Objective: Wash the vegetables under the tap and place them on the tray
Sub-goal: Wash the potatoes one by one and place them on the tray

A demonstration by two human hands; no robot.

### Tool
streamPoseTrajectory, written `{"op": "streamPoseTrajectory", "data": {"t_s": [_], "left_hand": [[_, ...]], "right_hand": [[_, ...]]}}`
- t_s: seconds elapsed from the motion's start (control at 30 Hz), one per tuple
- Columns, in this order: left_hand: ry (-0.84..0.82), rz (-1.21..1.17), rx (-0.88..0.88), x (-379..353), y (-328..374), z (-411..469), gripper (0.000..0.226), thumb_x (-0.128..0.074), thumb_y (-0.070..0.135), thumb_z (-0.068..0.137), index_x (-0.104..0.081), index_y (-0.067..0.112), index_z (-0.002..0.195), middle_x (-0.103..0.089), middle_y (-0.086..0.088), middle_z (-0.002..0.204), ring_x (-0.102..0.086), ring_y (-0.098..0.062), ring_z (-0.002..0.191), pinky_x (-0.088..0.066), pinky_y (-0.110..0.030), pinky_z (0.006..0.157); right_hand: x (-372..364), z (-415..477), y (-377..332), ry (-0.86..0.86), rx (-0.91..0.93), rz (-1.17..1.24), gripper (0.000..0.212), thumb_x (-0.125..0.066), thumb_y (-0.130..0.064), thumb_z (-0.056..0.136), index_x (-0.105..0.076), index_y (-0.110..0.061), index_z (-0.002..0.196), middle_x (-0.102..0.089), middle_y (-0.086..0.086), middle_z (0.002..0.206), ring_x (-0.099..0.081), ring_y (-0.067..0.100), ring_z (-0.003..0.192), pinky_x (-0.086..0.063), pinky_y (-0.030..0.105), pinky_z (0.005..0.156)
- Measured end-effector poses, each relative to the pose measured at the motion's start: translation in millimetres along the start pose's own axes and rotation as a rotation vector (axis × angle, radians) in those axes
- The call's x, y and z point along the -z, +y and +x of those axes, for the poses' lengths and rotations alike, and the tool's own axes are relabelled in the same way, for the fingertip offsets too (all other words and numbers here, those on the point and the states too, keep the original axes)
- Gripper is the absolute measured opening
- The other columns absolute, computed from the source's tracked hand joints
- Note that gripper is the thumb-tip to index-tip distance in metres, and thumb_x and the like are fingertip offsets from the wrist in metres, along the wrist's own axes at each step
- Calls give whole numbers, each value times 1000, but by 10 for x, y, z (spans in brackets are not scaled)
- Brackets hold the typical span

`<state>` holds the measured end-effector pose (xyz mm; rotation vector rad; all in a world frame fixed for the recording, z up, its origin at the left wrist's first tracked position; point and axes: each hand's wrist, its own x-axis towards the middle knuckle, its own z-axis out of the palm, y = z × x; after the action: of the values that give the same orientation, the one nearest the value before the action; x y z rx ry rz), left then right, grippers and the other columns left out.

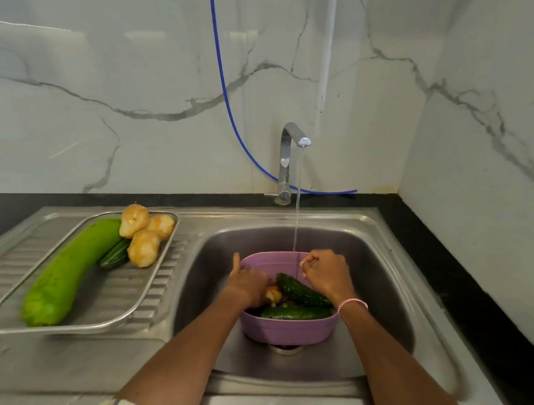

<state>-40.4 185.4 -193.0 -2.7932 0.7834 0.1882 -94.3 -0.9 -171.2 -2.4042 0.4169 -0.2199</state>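
Water [297,219] ran from the tap [290,155] into a purple basket [289,329] standing in the sink [380,289]. Two cucumbers [302,291] lay in the basket, one slanting from far-left to near-right, the other crosswise along the near wall. The left hand [248,283] reached inside, fingers curled around a yellowish vegetable [273,294], thumb up by the rim. The right hand [326,273] was closed over the basket's far right rim. On the drainboard left of the sink, the tray [86,324] held a long green gourd [68,271] running near-left to far-right, potatoes [144,234] and a small cucumber [115,254]; the tray's near right corner lay bare.
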Motion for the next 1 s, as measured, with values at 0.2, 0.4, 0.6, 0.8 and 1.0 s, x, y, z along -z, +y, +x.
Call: {"op": "streamPoseTrajectory", "data": {"t_s": [0.2,0.4,0.6,0.8,1.0], "left_hand": [[-3,47,-37,-110,53,58,28,-46,31,103,-71,22,108,-75,-5,105,-64,-26,120,20,-66,117],[55,66,-67,-46,8,-22,28,-49,38,101,-71,21,103,-74,-3,101,-64,-24,117,19,-66,120],[131,-153,5,8,-192,-38,33,-59,48,93,-69,23,113,-73,-4,113,-59,-26,124,6,-60,125],[189,-661,22,107,-133,-18,44,-60,26,99,-53,20,143,-64,-9,138,-56,-30,131,-34,-47,119],[351,-821,5,254,-116,43,45,-63,27,100,-50,19,142,-66,-8,133,-59,-31,124,-40,-41,109]], "right_hand": [[-150,-2,104,-210,46,-273,15,-74,-31,95,-79,-20,104,-76,6,105,-70,27,101,-58,40,92],[-185,0,193,-297,70,-382,43,-84,-23,88,-70,-15,128,-70,9,130,-64,31,122,-53,40,105],[-182,-16,226,-301,78,-337,50,-82,-6,85,-70,-16,133,-70,8,134,-64,29,126,-52,39,107],[-124,37,116,-205,61,-142,35,-72,-10,92,-75,-20,126,-76,4,122,-69,26,117,-53,38,106],[-48,112,-15,-13,39,136,28,-59,-5,100,-76,-21,114,-78,1,110,-71,18,106,-52,24,91]]}}
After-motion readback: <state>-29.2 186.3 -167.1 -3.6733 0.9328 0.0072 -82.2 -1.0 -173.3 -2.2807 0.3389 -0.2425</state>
